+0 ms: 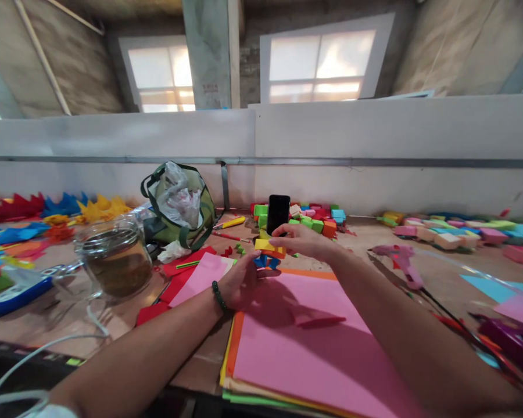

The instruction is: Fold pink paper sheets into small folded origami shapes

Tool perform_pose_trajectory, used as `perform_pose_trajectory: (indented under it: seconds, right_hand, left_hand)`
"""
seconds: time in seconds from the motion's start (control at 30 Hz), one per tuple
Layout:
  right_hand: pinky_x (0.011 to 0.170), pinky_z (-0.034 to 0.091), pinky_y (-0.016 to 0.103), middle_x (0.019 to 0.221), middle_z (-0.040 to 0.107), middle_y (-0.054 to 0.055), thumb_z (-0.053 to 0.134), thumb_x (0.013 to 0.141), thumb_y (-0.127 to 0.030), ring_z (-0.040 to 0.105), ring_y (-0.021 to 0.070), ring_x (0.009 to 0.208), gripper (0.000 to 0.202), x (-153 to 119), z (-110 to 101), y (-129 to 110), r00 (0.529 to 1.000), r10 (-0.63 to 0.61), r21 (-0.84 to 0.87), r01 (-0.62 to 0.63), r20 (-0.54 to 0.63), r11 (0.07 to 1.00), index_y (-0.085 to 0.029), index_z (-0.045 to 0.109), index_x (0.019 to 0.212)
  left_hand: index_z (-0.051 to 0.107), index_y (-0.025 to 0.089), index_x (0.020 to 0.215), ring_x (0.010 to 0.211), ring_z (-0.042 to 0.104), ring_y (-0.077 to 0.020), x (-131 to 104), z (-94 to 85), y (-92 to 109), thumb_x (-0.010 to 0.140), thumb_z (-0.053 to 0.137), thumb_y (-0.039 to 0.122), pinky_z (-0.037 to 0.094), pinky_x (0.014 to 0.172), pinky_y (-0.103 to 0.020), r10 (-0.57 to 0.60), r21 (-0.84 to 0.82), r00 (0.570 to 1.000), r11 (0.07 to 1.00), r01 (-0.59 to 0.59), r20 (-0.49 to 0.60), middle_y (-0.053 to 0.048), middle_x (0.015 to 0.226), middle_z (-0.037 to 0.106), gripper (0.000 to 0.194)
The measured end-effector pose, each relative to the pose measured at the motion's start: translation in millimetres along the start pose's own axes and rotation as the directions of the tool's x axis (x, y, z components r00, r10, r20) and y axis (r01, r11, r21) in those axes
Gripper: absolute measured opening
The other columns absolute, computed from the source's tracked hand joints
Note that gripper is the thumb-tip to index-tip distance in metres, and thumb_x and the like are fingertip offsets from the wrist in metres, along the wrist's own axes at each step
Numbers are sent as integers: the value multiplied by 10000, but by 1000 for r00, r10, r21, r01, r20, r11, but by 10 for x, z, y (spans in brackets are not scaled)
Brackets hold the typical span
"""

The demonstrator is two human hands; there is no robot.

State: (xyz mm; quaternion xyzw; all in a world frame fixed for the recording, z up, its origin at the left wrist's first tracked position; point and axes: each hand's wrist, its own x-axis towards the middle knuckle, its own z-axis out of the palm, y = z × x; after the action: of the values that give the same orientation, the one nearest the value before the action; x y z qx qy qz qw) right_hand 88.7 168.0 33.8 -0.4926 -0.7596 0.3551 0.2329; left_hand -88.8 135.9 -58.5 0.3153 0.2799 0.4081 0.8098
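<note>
A small folded-paper figure in yellow, orange and blue [269, 248] is up in front of me, over the back of the pink paper. My left hand [244, 283] grips it from the left and below, fingers partly hidden. From the right, my right hand [304, 239] pinches at its yellow top. Beneath both hands lies a stack of coloured sheets, pink [322, 348] uppermost. On it rests a small folded pink piece [318, 318]. A black phone [278, 213] stands upright just behind the figure.
Coloured paper blocks [318, 225] line the back. Left are a lidded glass jug [117, 261], a green bag [204, 212], a blue stapler-like tool [21, 296] and paper crowns [104, 208]. Right are a pink glue gun [403, 264] with its cord and more paper pieces [457, 232].
</note>
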Motion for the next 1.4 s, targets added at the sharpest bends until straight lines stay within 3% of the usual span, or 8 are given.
perform_pose_trajectory:
  seconds: [0.1,0.23,0.57,1.1,1.4]
  right_hand:
    - [520,444,186,735,609,22,664,796,-387,558,104,635,339,-11,11,-30,1000,-1,5,1,-6,1000,-126,624,1009]
    - [554,473,198,773,621,42,662,803,-343,574,118,674,322,2,34,-29,999,-5,30,6,-32,1000,-111,614,1022]
    - [530,456,212,775,662,56,694,758,-384,608,142,669,374,92,70,83,993,-65,21,67,-94,998,-119,622,1012]
    - [552,427,251,802,666,55,686,700,-434,610,169,701,395,152,114,152,971,-153,98,172,-182,980,-151,614,965]
    - [561,442,261,766,649,41,691,694,-470,593,164,680,412,172,126,165,969,-157,116,181,-189,977,-156,633,954]
  left_hand:
    - [661,126,945,714,674,-155,-2,14,16,848,532,395,492,604,-215,-6,-3,999,1000,5,-48,-60,812,705,314]
    - [655,102,973,713,682,-145,-3,58,25,859,517,278,509,607,-205,100,-44,992,994,-103,-72,-66,844,714,251]
    - [630,98,1013,662,681,-144,-14,62,38,875,502,219,542,531,-212,148,-87,983,984,-158,-111,-73,849,714,223]
    - [630,101,919,628,669,-134,-29,91,48,871,514,214,546,562,-217,192,-121,971,970,-209,-141,-42,714,681,169]
    - [649,110,956,603,639,-106,-30,102,36,844,565,236,521,534,-197,211,-57,967,974,-220,-141,-51,806,696,188]
